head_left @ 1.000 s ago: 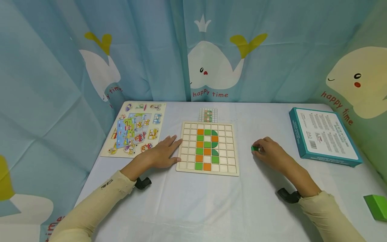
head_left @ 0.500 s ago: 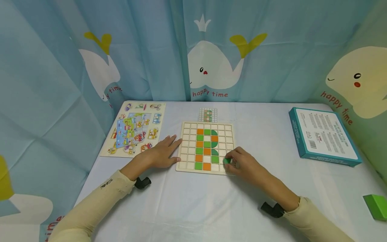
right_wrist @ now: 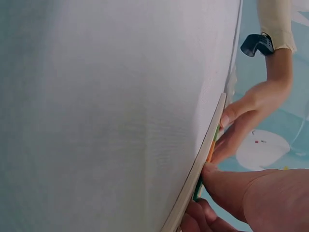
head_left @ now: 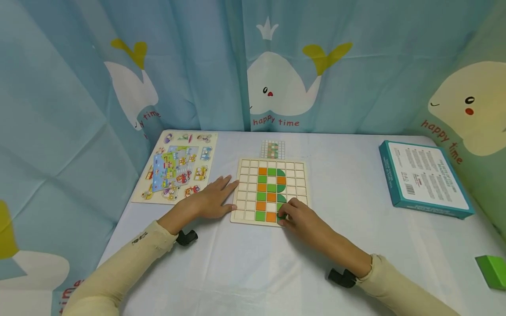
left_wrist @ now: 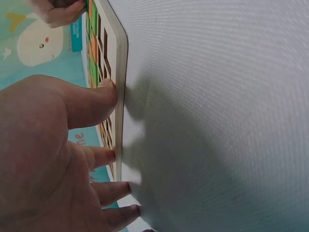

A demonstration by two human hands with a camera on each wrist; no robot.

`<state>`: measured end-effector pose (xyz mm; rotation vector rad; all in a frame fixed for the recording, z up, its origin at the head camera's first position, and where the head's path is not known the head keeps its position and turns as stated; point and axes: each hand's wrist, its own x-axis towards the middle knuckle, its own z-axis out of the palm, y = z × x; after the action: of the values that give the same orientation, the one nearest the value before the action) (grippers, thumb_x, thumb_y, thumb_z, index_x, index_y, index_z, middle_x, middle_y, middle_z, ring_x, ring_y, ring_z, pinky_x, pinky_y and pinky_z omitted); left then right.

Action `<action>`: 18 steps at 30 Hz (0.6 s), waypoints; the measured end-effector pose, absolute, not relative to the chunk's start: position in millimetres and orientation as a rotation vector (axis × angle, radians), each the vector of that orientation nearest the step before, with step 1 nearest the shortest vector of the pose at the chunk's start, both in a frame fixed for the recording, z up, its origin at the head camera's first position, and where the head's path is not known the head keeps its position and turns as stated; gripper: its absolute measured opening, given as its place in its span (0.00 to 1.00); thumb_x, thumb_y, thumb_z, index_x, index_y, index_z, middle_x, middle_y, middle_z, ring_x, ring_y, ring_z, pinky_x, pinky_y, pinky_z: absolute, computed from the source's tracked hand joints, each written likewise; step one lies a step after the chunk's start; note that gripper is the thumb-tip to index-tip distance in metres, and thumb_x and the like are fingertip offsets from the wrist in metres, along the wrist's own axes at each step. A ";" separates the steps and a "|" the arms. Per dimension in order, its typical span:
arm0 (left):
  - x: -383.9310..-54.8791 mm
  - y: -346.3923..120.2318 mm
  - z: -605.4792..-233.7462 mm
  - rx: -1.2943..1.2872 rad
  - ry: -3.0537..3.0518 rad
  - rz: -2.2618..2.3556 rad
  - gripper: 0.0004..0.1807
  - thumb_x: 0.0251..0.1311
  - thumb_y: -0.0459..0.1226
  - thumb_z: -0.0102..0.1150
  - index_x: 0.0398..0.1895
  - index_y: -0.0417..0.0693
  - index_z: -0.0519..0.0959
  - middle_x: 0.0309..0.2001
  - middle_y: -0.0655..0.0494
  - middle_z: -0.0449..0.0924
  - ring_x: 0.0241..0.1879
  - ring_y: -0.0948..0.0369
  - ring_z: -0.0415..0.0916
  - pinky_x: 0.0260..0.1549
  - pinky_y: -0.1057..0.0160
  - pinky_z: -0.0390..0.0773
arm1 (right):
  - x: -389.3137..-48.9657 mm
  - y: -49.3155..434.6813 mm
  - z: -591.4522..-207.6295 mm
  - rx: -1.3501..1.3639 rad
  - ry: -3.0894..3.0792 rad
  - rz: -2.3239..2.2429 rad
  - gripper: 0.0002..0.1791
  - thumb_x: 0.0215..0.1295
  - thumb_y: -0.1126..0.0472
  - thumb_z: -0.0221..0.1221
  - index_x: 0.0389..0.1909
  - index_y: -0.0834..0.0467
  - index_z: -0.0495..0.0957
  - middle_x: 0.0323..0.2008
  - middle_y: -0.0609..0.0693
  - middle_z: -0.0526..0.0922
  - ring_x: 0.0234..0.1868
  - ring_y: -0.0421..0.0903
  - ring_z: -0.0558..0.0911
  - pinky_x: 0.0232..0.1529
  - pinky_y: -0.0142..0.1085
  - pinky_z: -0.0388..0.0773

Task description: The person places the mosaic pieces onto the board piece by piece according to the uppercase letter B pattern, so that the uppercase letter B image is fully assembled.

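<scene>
A wooden grid board lies flat on the white table, with orange, light green and dark green tiles set in its middle columns. My right hand pinches a dark green tile at the board's bottom row, right of an orange tile. The thumb and fingers partly cover this tile; in the right wrist view only a thin green edge shows. Along the board's left side, my left hand rests with fingers spread. Its thumb touches the board's edge in the left wrist view.
Behind the board lies a small pattern card. At left is a picture puzzle board with blue picture sheets on it. A teal box lies at right, with a green block nearer the front. Curtains surround the table.
My right hand has carried the dark green tile leftward from the bare table to the board's bottom row. My left hand has stayed at the board's left edge.
</scene>
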<state>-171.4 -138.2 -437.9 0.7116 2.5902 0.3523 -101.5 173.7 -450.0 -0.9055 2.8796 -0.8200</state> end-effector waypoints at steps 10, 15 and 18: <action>-170.6 -137.0 -438.8 0.706 2.592 0.354 0.45 0.77 0.57 0.53 0.88 0.54 0.46 0.87 0.44 0.39 0.85 0.42 0.36 0.81 0.39 0.49 | -106.1 178.3 -447.2 -1.027 2.872 -0.745 0.07 0.65 0.71 0.71 0.40 0.60 0.85 0.39 0.48 0.80 0.38 0.42 0.80 0.41 0.32 0.83; -172.3 -138.0 -439.9 0.709 2.593 0.374 0.45 0.77 0.56 0.53 0.88 0.53 0.47 0.87 0.43 0.39 0.85 0.41 0.36 0.81 0.39 0.48 | -109.3 178.4 -446.5 -1.049 2.892 -0.687 0.09 0.64 0.69 0.72 0.42 0.57 0.86 0.39 0.48 0.81 0.38 0.42 0.80 0.40 0.34 0.83; -172.9 -139.2 -441.8 0.701 2.585 0.403 0.45 0.77 0.56 0.53 0.88 0.53 0.46 0.87 0.43 0.38 0.85 0.41 0.35 0.81 0.39 0.47 | -110.5 178.7 -446.7 -1.063 2.889 -0.683 0.09 0.64 0.70 0.72 0.42 0.56 0.86 0.39 0.48 0.81 0.37 0.42 0.80 0.39 0.34 0.83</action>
<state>-172.9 -139.2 -441.8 0.7006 2.5854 0.4028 -110.5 178.7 -446.7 -1.0629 2.8887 -0.6833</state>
